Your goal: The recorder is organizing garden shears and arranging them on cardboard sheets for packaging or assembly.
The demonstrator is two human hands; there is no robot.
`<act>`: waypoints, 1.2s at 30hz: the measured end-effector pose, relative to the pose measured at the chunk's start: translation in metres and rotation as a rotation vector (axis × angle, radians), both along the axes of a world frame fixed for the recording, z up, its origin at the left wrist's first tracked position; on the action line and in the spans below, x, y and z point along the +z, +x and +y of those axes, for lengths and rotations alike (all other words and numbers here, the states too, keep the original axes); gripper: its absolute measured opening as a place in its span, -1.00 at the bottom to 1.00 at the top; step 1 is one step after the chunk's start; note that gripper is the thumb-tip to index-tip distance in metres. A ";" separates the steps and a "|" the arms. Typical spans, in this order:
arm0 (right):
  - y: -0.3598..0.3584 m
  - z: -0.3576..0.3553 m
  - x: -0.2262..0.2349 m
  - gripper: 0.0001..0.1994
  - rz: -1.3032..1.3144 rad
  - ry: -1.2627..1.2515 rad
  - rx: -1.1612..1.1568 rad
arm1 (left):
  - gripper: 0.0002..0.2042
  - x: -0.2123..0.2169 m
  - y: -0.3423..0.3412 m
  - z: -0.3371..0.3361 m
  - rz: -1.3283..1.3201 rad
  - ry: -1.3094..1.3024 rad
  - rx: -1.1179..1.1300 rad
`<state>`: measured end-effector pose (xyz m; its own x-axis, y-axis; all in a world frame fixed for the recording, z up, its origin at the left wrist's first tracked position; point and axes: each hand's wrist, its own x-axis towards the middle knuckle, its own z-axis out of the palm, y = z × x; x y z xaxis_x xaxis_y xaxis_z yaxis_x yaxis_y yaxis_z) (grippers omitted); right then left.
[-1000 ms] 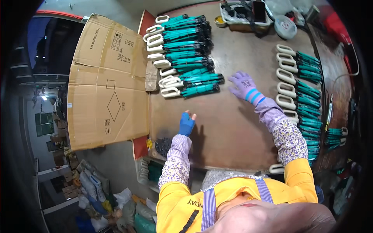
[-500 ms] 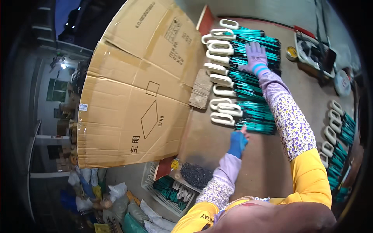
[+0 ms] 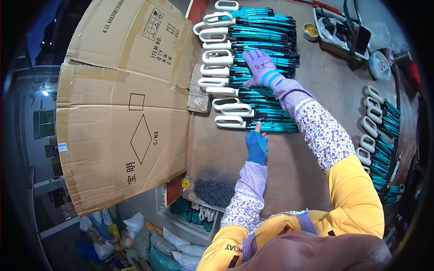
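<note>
Sacks (image 3: 149,244) lie on the floor at lower left; next, a large cardboard carton (image 3: 113,108) stands beside the brown tabletop (image 3: 294,180). Teal bundles (image 3: 266,92) with white loop handles lie side by side along the table's left part, handles toward the carton. Left hand (image 3: 257,147), blue glove: fingers extended against the nearest bundle, not closed around it. Right hand (image 3: 260,67), lilac glove: palm down across the middle bundles, fingers unclenched. Far right: second row (image 3: 383,149) of similar bundles, well apart from both hands.

Cardboard (image 3: 117,104) — black lettering (image 3: 162,50), diamond (image 3: 143,139) (square (image 3: 137,101) above); yellow sleeve (image 3: 229,241), purple glove (image 3: 262,67) — dark print.
</note>
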<state>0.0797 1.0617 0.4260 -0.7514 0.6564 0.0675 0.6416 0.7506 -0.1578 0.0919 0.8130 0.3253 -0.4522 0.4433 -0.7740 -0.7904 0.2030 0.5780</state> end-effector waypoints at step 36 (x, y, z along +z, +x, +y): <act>0.248 -0.220 -0.051 0.00 -0.018 -0.487 0.012 | -0.66 0.001 0.126 -0.184 0.243 -0.186 -0.282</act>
<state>0.3280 0.8416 0.3746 -0.7571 0.5999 -0.2588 0.6395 0.5995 -0.4812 0.2177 0.6288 0.3259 -0.5125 0.4385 -0.7383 -0.5337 0.5109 0.6739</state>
